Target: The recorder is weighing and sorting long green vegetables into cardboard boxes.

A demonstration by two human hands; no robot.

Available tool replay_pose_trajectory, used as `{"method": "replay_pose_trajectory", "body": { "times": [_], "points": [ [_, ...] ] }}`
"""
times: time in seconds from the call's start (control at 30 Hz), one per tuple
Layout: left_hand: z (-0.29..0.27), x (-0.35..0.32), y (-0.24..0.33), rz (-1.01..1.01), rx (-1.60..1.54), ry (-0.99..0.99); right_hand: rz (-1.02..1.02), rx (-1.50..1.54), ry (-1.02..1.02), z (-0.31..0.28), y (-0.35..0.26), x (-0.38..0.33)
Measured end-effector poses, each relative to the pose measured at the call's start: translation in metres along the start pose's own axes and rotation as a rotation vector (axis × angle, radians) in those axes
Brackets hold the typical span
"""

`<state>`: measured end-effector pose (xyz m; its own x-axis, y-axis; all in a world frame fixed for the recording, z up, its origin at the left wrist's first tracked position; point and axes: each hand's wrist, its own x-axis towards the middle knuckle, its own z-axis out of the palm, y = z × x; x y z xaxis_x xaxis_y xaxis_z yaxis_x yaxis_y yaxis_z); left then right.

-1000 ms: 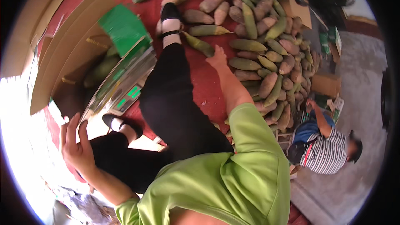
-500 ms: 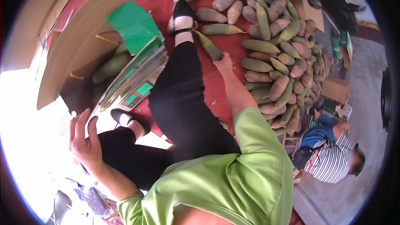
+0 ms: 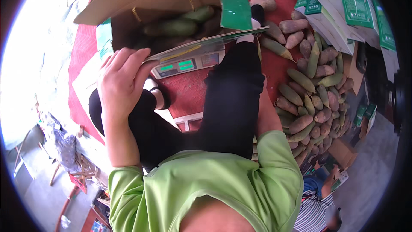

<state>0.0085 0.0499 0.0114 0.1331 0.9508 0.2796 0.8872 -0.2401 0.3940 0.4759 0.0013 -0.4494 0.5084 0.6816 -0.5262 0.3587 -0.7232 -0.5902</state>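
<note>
My left hand (image 3: 122, 79) is closed at the near corner of an open cardboard box (image 3: 150, 6), its fingers above and thumb below the flap (image 3: 189, 48). Green radishes (image 3: 171, 28) lie in the shade inside, and yellow cord handles show on the far wall. Beneath the flap is a digital scale (image 3: 180, 66) with lit green displays. My right hand (image 3: 263, 87) reaches down past my right knee, which hides most of its fingers. A thin strip of a green radish (image 3: 259, 50) shows just beyond it, beside my leg.
A large heap of green and brownish radishes (image 3: 313, 99) covers the floor to the right. White and green cartons (image 3: 347, 4) stand behind it at far right. A person in a striped shirt (image 3: 315, 210) is at lower right. Red carpet (image 3: 189, 88) lies underfoot.
My view has swung, so box and scale sit nearer the centre. My left hand, open before, has closed at the box flap. My right hand has slipped mostly behind the knee.
</note>
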Motion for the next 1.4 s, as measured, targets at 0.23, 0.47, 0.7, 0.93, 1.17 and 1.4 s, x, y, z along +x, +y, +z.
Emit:
{"method": "replay_pose_trajectory", "body": {
  "times": [0.23,0.47,0.7,0.93,1.17,1.4],
  "points": [
    [-0.019,-0.015,-0.01,-0.04,0.041,0.076,0.213,0.022,-0.183,-0.009,-0.038,-0.089],
    [-0.022,-0.017,-0.012,0.047,0.053,0.107,0.355,0.454,-0.379,-0.061,-0.01,-0.134],
    [-0.027,-0.021,-0.01,0.068,0.056,0.073,-0.204,0.259,-0.164,-0.143,-0.175,-0.178],
    [-0.027,-0.015,-0.01,0.085,0.064,0.095,-1.027,-0.175,0.038,-0.21,-0.382,-0.212],
    [-0.026,-0.015,-0.01,0.105,0.089,0.124,-1.551,-0.512,0.042,-0.16,-0.509,-0.285],
    [-0.021,-0.014,-0.011,0.083,0.013,0.121,-1.593,-0.963,-0.178,-0.079,-0.523,-0.303]
  ]
}}
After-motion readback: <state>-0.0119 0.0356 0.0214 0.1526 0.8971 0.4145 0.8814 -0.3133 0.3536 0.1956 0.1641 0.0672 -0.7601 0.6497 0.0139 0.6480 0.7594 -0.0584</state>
